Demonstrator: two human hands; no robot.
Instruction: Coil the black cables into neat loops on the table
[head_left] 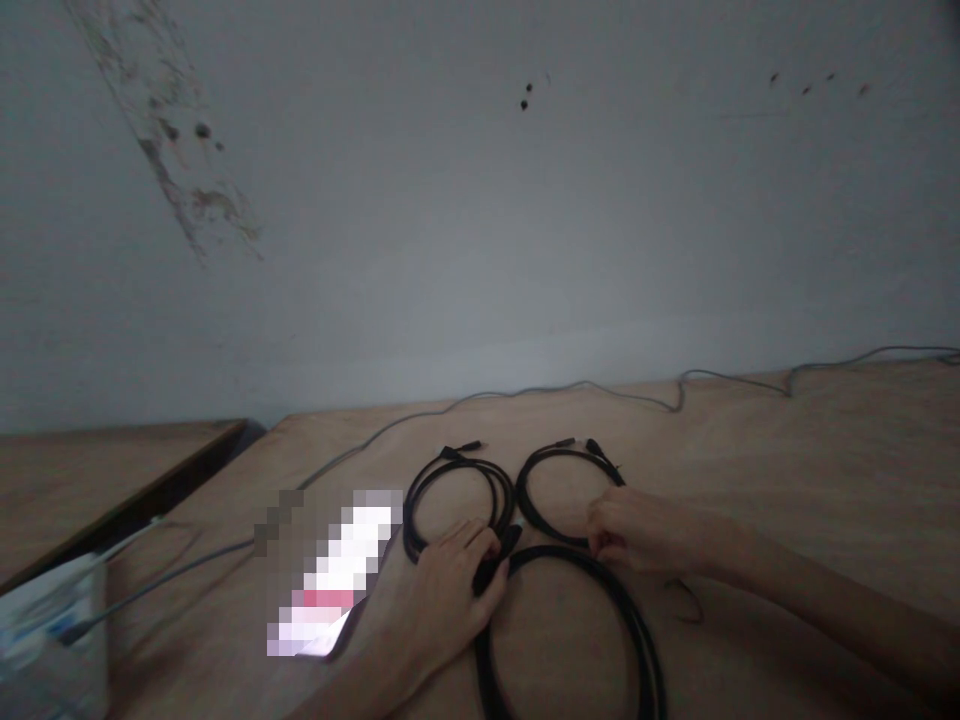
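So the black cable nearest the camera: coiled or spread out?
Coiled. The cable curves round in a wide loop on the table, strands bunched together; its near part runs out of view.

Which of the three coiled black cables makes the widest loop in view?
The front coiled black cable, whose loop runs off the picture's bottom edge; the left black coil and right black coil beyond are smaller.

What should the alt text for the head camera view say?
The left hand holds a dark cable end and the right hand is at the back right coil, among three black coiled cables on a tabletop. A bright, pixelated object lies left.
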